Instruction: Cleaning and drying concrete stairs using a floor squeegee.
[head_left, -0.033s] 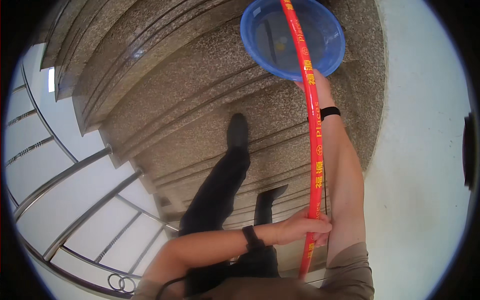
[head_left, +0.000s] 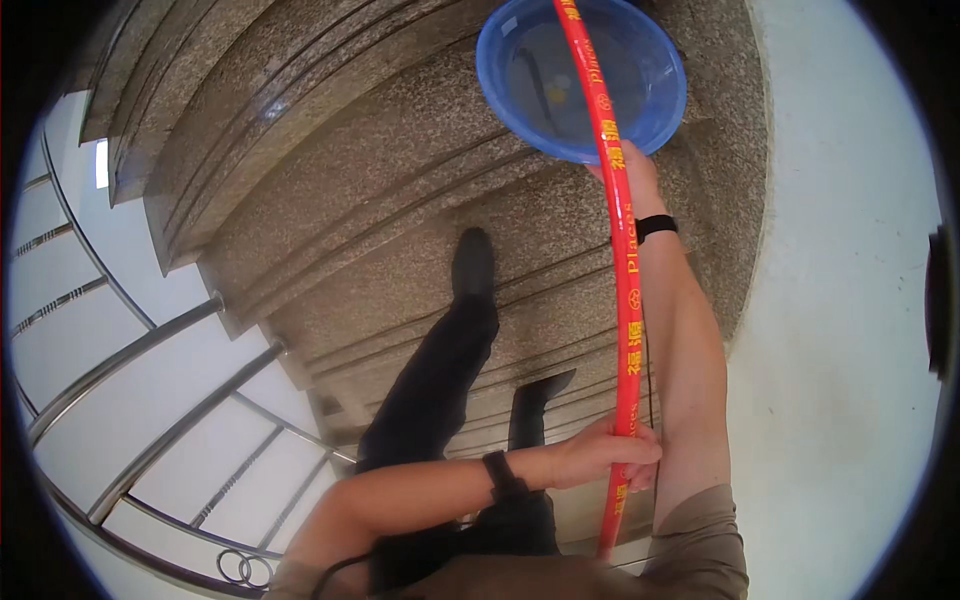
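Note:
A long red pole with yellow print runs from beside my body up across a blue plastic basin. My left hand is closed around the pole's lower part, against my right forearm. Stretched forward, my right hand grips the basin's near rim, its fingers partly hidden behind the pole and under the rim. Inside the basin show a greyish bottom, a small yellow spot and a dark streak. What the pole's two ends look like is out of sight.
Speckled stone stairs curve up to the far left. My dark shoe stands on one step, the other foot lower and nearer. A metal railing borders the left side; a pale wall rises on the right.
The basin, the pole's upper part and my right hand have shifted very slightly left. My left hand keeps its place on the pole.

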